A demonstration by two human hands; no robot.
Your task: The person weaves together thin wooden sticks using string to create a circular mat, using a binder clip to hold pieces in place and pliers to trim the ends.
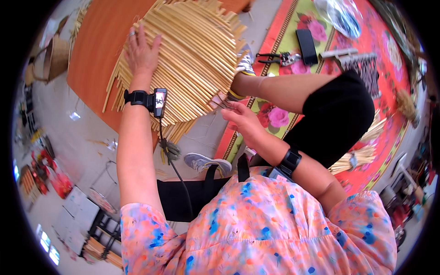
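A round mat of straw-coloured stalks (183, 59), laid side by side with uneven ends, rests partly over an orange-brown tabletop. My left hand (143, 55), a ring on one finger, lies flat on its left part with fingers outstretched. By the mat's lower right edge, my right hand (245, 120) has its thumb and fingers brought together. Thin dark strands or prongs show at those fingertips, too small to name. A small pinkish patch lies beside them at the mat's edge.
The orange-brown tabletop (94, 59) is at the left. On a red floral cloth (389, 46) at the right lie pruning shears (282, 58), a black phone (307, 46), a clear plastic bag (341, 18) and stalk bundles (353, 160). My black-clad knee (341, 119) rises beside my right forearm.
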